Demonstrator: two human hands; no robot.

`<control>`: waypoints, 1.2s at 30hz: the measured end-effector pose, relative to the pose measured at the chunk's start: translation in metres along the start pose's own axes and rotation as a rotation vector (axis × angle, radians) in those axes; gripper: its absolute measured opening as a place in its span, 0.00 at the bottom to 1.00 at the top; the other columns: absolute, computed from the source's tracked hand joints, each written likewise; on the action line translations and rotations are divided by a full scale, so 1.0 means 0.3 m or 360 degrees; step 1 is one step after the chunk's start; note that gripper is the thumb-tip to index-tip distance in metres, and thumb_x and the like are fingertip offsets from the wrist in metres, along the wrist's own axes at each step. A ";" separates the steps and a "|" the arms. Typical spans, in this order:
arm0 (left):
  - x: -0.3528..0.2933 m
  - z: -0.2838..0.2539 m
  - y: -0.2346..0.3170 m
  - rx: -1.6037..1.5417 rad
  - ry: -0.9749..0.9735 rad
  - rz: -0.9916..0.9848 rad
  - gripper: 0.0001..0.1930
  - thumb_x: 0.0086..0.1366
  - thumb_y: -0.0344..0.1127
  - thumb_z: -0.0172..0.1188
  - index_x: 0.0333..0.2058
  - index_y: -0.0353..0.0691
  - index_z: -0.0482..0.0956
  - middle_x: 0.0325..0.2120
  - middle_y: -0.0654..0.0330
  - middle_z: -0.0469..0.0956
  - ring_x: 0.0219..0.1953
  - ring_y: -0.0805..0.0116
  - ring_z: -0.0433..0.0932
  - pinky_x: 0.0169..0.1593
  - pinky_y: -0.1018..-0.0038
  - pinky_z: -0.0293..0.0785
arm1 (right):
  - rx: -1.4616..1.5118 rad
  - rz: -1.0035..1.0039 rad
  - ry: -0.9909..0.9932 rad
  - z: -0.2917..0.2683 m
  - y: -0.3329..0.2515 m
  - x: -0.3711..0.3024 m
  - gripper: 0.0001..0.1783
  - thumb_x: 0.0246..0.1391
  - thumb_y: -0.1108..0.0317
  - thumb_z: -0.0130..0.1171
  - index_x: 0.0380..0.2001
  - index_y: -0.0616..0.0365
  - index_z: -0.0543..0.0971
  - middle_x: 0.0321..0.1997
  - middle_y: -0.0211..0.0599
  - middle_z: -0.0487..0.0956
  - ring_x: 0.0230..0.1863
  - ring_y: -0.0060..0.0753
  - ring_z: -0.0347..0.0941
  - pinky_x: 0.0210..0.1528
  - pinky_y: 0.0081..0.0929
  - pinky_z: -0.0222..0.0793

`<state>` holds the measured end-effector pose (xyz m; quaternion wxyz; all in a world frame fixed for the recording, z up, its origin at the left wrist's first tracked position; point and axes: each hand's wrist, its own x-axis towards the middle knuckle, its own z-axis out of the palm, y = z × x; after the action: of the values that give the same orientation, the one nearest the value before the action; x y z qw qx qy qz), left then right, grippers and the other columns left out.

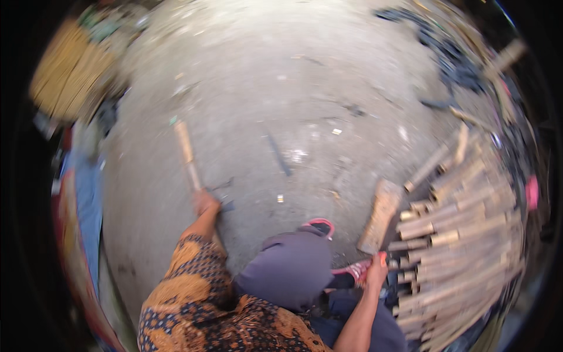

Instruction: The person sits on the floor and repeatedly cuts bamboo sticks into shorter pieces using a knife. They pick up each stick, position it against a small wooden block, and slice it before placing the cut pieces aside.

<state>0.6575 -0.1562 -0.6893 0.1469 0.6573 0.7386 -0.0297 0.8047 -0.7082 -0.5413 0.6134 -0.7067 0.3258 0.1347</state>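
My left hand [206,202] is wrapped round a length of bamboo [185,144], which slants up and away to the left over the floor. A small dark patch shows just right of that hand, too blurred to name. My right hand [378,271] is closed beside my right shoe [359,270], with a small orange-red bit showing at its top. What it grips, if anything, I cannot make out. Just beyond it lies a worn wooden block [381,214]. To its right is a pile of cut bamboo pieces [463,240].
A thin dark strip [278,155] lies on the grey floor [252,76] among small scraps. Bundled yellowish slats [70,70] stand at the far left, above blue sheeting [85,205]. Dark cloth or plastic [454,64] lies at the far right.
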 end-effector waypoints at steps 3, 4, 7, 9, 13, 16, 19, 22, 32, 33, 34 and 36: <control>-0.019 0.045 0.119 0.0452 0.0109 0.0719 0.24 0.69 0.46 0.59 0.59 0.41 0.75 0.51 0.45 0.80 0.61 0.44 0.75 0.60 0.54 0.74 | 0.0152 -0.0035 0.0006 -0.019 -0.161 -0.083 0.08 0.66 0.64 0.56 0.32 0.53 0.75 0.20 0.24 0.69 0.15 0.19 0.66 0.16 0.23 0.61; -0.020 0.048 0.198 0.0337 0.0126 0.0870 0.24 0.67 0.44 0.61 0.58 0.39 0.76 0.50 0.45 0.81 0.59 0.46 0.77 0.60 0.55 0.74 | 0.0252 -0.0051 0.0008 -0.031 -0.220 -0.118 0.09 0.66 0.64 0.56 0.32 0.54 0.74 0.20 0.24 0.69 0.16 0.19 0.66 0.17 0.22 0.62; -0.110 0.075 0.532 0.0080 -0.0610 0.1373 0.22 0.68 0.45 0.60 0.53 0.36 0.81 0.47 0.43 0.84 0.54 0.48 0.82 0.58 0.58 0.76 | 0.0390 -0.0160 -0.0015 -0.092 -0.390 -0.227 0.09 0.67 0.62 0.56 0.35 0.55 0.73 0.20 0.26 0.70 0.16 0.19 0.67 0.17 0.21 0.62; -0.271 0.089 0.763 -0.0006 -0.0867 0.1862 0.22 0.68 0.47 0.60 0.49 0.34 0.83 0.44 0.42 0.85 0.49 0.47 0.84 0.55 0.59 0.77 | 0.0298 -0.0269 -0.0015 -0.164 -0.473 -0.290 0.10 0.67 0.62 0.57 0.35 0.56 0.73 0.21 0.25 0.71 0.16 0.18 0.67 0.18 0.21 0.62; -0.772 0.027 1.170 0.0508 -0.1152 0.2704 0.24 0.68 0.52 0.59 0.50 0.36 0.83 0.43 0.42 0.85 0.49 0.45 0.83 0.54 0.57 0.78 | -0.0059 -0.0363 0.0036 -0.314 -0.544 -0.363 0.11 0.66 0.62 0.58 0.35 0.60 0.76 0.23 0.27 0.74 0.21 0.17 0.69 0.24 0.25 0.64; -1.222 -0.006 1.293 0.1096 -0.1075 0.3127 0.25 0.68 0.56 0.58 0.49 0.40 0.83 0.46 0.42 0.84 0.52 0.43 0.81 0.57 0.55 0.75 | -0.0163 -0.0485 0.0090 -0.341 -0.519 -0.385 0.13 0.64 0.61 0.60 0.39 0.62 0.77 0.26 0.33 0.77 0.28 0.25 0.72 0.33 0.32 0.69; -1.581 0.070 1.257 0.1007 -0.1237 0.3278 0.26 0.68 0.58 0.58 0.48 0.40 0.84 0.47 0.42 0.83 0.53 0.44 0.81 0.58 0.56 0.75 | -0.0120 -0.0482 -0.0047 -0.328 -0.479 -0.427 0.15 0.64 0.59 0.59 0.41 0.61 0.77 0.28 0.41 0.78 0.29 0.34 0.75 0.34 0.36 0.71; -1.875 0.238 1.125 0.0652 -0.1701 0.3215 0.26 0.69 0.58 0.58 0.43 0.37 0.86 0.43 0.42 0.84 0.48 0.47 0.83 0.55 0.58 0.76 | -0.0289 -0.0670 -0.0130 -0.332 -0.465 -0.461 0.14 0.66 0.60 0.60 0.44 0.61 0.76 0.27 0.28 0.78 0.24 0.18 0.73 0.28 0.25 0.70; -2.181 0.480 0.764 0.0329 -0.0910 0.2727 0.30 0.62 0.49 0.69 0.52 0.35 0.68 0.51 0.45 0.73 0.54 0.44 0.77 0.58 0.54 0.73 | -0.0443 -0.0566 -0.0292 -0.391 -0.475 -0.458 0.18 0.63 0.57 0.60 0.42 0.63 0.73 0.29 0.58 0.81 0.34 0.66 0.79 0.35 0.53 0.74; -2.172 0.482 0.773 0.0399 -0.0853 0.2811 0.31 0.61 0.49 0.70 0.53 0.35 0.66 0.53 0.45 0.71 0.55 0.43 0.76 0.60 0.53 0.72 | -0.0434 -0.0563 -0.0290 -0.394 -0.474 -0.453 0.18 0.63 0.57 0.60 0.42 0.63 0.73 0.29 0.58 0.81 0.34 0.66 0.80 0.35 0.52 0.74; -2.164 0.485 0.783 0.0496 -0.0862 0.2828 0.30 0.61 0.48 0.70 0.52 0.36 0.67 0.52 0.46 0.71 0.54 0.44 0.77 0.59 0.54 0.73 | -0.0455 -0.0578 -0.0268 -0.397 -0.472 -0.450 0.19 0.63 0.57 0.61 0.43 0.64 0.73 0.30 0.57 0.82 0.34 0.66 0.80 0.35 0.52 0.75; -2.149 0.495 0.805 0.0635 -0.0769 0.2872 0.28 0.61 0.46 0.70 0.50 0.37 0.68 0.52 0.48 0.72 0.53 0.48 0.78 0.57 0.57 0.75 | -0.0456 -0.0591 -0.0226 -0.402 -0.471 -0.442 0.19 0.63 0.57 0.61 0.43 0.64 0.73 0.30 0.57 0.82 0.34 0.66 0.80 0.35 0.52 0.75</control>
<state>0.9805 -0.7793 -0.6301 0.1480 0.9681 -0.1157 -0.1655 0.7683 -0.7791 -0.3274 0.5425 -0.8230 0.1240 0.1137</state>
